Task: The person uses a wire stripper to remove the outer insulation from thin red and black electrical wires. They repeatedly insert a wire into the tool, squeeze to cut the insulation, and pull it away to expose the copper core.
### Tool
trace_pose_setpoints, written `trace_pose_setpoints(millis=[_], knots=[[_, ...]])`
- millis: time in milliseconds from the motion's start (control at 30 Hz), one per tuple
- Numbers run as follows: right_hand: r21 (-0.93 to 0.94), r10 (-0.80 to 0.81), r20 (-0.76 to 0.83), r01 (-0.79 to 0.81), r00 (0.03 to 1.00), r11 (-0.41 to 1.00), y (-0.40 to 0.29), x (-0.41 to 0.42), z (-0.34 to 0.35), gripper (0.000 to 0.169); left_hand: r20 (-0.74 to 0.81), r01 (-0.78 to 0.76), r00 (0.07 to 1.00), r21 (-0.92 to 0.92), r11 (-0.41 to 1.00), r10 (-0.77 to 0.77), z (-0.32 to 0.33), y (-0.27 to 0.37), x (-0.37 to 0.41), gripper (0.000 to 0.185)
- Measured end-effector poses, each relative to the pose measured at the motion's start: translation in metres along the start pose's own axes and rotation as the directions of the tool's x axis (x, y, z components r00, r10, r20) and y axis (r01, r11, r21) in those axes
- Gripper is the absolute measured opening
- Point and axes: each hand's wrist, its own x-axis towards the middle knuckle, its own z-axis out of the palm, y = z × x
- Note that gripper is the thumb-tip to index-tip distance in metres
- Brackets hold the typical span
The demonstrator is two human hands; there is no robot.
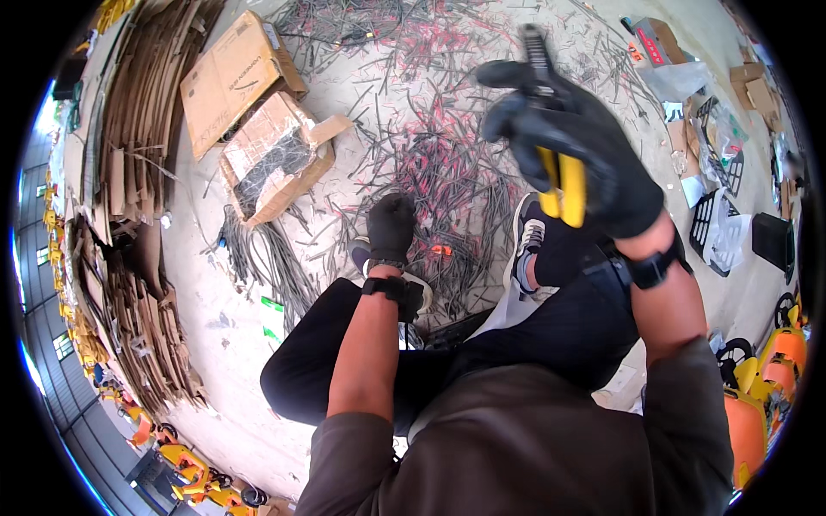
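My right hand (581, 142), in a black glove, is raised above the floor and gripped around a hand tool with yellow handles (571, 193). The tool's dark, narrow head (535, 51) sticks out past my fingers; blur hides its exact kind. My left hand (390, 226), also gloved in black, hangs low over my shoe with its fingers curled. Whether it has anything in its grasp is hidden from above. Between my feet spreads a heap of short black and red cable pieces (445, 174). An orange scrap (441, 250) lies on that heap.
Left of the heap are an open cardboard box (277, 155) with torn clear wrap and a bundle of long grey cables (271, 264). Flattened cardboard (135, 129) is stacked farther left. Black slatted trays (713, 226) lie at the right, near orange-yellow wheeled machines (748, 419).
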Motion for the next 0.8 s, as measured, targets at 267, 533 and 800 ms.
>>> trace_pose_setpoints(millis=[267, 533, 800], knots=[[0.165, 0.331, 0.025, -0.331, 0.943, 0.929, 0.268, 0.035, 0.009, 0.046, -0.057, 0.213, 0.962, -0.454, 0.865, -0.266, -0.078, 0.061, -0.072, 0.026], [-0.29, 0.481, 0.177, -0.422, 0.859, 0.859, 0.398, -0.03, 0.068, 0.025, 0.096, 0.294, 0.955, -0.166, 0.941, -0.281, -0.153, 0.077, -0.091, 0.027], [-0.616, 0.313, 0.579, 0.153, 0.753, 0.773, 0.387, 0.001, 0.054, 0.028, 0.14, 0.261, 0.96, -0.128, 0.957, -0.243, -0.132, 0.098, -0.063, 0.03]])
